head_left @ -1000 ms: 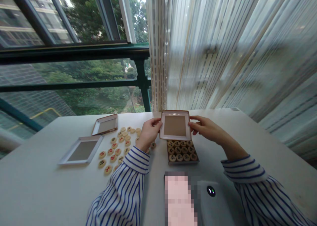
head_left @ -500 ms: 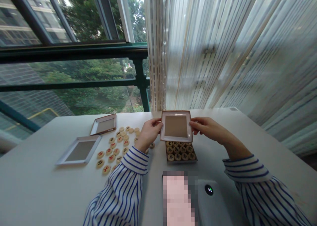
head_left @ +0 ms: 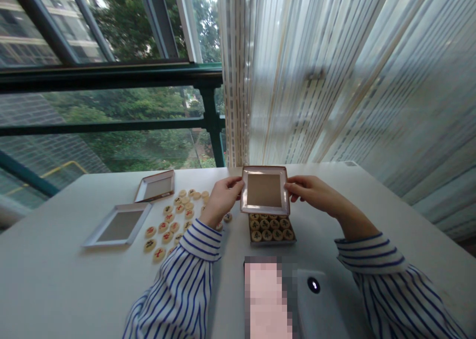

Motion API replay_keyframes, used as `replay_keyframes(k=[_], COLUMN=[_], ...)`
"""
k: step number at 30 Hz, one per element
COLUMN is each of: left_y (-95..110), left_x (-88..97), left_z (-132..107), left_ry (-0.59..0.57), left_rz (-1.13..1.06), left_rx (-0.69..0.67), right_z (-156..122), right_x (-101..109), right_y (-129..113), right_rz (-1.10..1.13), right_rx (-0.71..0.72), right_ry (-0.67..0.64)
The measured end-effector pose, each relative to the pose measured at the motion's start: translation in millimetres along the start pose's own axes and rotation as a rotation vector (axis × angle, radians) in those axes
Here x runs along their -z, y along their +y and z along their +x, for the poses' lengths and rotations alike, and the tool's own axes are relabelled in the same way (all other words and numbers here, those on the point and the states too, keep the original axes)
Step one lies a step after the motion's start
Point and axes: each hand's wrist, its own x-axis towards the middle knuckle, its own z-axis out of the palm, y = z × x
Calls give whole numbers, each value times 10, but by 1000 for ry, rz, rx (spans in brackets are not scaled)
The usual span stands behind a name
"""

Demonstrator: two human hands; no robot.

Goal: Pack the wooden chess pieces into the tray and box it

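Observation:
Between both hands a small box lid (head_left: 264,190) is held up tilted, its grey-brown inside facing me. My left hand (head_left: 223,199) grips its left edge, thumb in front. On the right edge the thumb and fingers of my right hand (head_left: 311,194) are closed. Just below and partly behind the lid stands a box (head_left: 273,243) filled with rows of round xiangqi pieces (head_left: 274,224); its far rows are hidden. Loose xiangqi pieces (head_left: 167,237) with red and black characters lie scattered left of my left hand, some covered by my arm.
An open box part (head_left: 158,186) and a larger white-rimmed tray (head_left: 122,226) rest at the left of the white table (head_left: 67,279). Near me lie a phone with a blurred screen (head_left: 266,299) and a white device (head_left: 323,304). A curtain (head_left: 297,81) and window railing (head_left: 148,126) border the back.
The lid tilts slightly and its lower edge drops a little, covering more of the pieces in the box. Both hands keep their grip almost in place.

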Motion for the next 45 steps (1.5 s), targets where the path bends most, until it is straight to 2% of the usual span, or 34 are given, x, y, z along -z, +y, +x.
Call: replay_keyframes(k=[11, 28, 45], left_y=[33, -42, -25], left_x=[3, 76, 74], left_z=[-17, 38, 25], left_ry=[22, 26, -6], left_rz=[-44, -48, -44], left_rx=[14, -44, -48], right_z=[-3, -36, -30], right_x=[-7, -3, 21], right_y=[-6, -60, -46], right_rz=[11, 22, 31], right_rx=[-20, -19, 27], right_ry=[-18, -29, 59])
